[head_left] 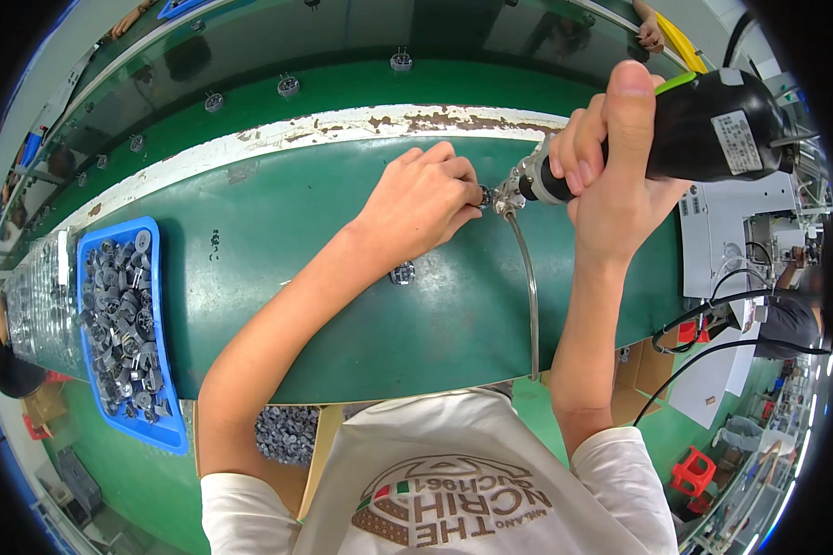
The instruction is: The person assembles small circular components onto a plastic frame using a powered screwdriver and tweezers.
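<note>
My right hand [615, 166] is wrapped round a black electric screwdriver [713, 125] with a green lever, held tilted over the bench. Its metal nose [510, 196] points left, and a thin clear hose [531, 287] hangs down from it. Against that nose, the fingers of my left hand [426, 199] pinch a small dark plug part [484, 196], mostly hidden by the fingertips. Just below my left wrist, another small grey-black plug part [403, 273] lies on the green bench top [463, 324].
A blue tray [165, 370] of grey plug parts stands at the left. Beyond a chipped white rail [342, 128], plug parts [289, 85] sit spaced along a green conveyor. Another person's hand [651, 35] shows at the far right. A cardboard box [322, 453] of parts sits below the bench.
</note>
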A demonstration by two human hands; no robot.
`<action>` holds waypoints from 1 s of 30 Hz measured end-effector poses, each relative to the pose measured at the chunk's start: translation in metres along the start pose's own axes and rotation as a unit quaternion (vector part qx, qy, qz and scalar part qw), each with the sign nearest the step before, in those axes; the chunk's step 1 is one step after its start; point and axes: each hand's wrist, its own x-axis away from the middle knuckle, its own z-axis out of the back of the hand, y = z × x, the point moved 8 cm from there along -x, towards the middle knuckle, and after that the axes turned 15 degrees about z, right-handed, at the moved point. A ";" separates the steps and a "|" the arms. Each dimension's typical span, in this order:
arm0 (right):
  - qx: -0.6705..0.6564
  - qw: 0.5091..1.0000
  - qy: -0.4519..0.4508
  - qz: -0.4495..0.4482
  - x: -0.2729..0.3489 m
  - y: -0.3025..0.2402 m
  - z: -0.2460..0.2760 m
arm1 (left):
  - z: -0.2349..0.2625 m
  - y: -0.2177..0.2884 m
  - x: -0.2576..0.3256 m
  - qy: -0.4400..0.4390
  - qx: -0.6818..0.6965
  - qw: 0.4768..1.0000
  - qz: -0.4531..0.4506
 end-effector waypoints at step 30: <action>-0.051 0.998 0.025 -0.026 -0.003 0.002 -0.001 | -0.017 -0.023 -0.001 -0.043 0.142 0.987 0.067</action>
